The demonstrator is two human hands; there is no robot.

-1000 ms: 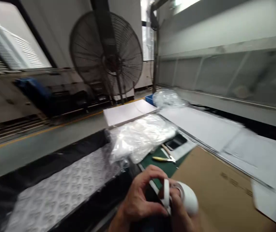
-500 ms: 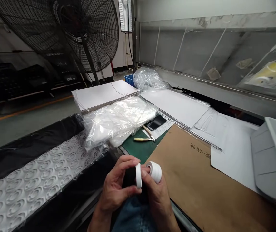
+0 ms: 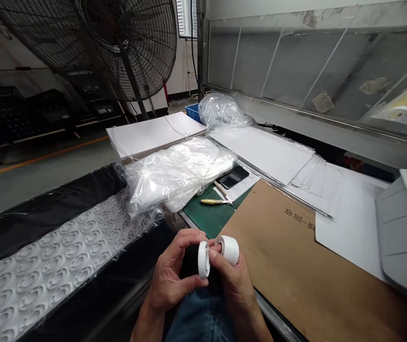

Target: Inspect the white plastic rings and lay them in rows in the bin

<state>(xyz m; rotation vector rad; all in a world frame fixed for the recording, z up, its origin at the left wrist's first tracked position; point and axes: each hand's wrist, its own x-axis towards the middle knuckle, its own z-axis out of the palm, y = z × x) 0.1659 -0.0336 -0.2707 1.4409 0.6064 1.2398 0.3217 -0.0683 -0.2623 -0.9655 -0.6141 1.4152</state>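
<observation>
We pinch a single white ring (image 3: 201, 260) upright between the thumb and fingertips of our left hand (image 3: 168, 273), its open side turned toward our right hand (image 3: 235, 282). That right hand grasps a short stack of similar white rings (image 3: 231, 250), with a finger reaching into the hole. The single ring sits just left of the stack, both above our lap and near the table's edge.

Beside the stack, a brown cardboard sheet (image 3: 278, 251) lies over part of a green mat (image 3: 203, 218). Farther back on the mat we see yellow-handled pliers (image 3: 213, 202), a dark phone (image 3: 235, 177) on a printed paper (image 3: 246, 186), and a puffy clear plastic bag (image 3: 182, 166). White sheets (image 3: 264, 149) spread behind, toward a grey bin (image 3: 396, 228) at the right.

To our left, ring-shaped white pieces (image 3: 46, 275) fill rows between black plastic edges (image 3: 46, 213). A big caged fan (image 3: 142, 52) stands beyond, above a floor with a yellow line (image 3: 46, 157).
</observation>
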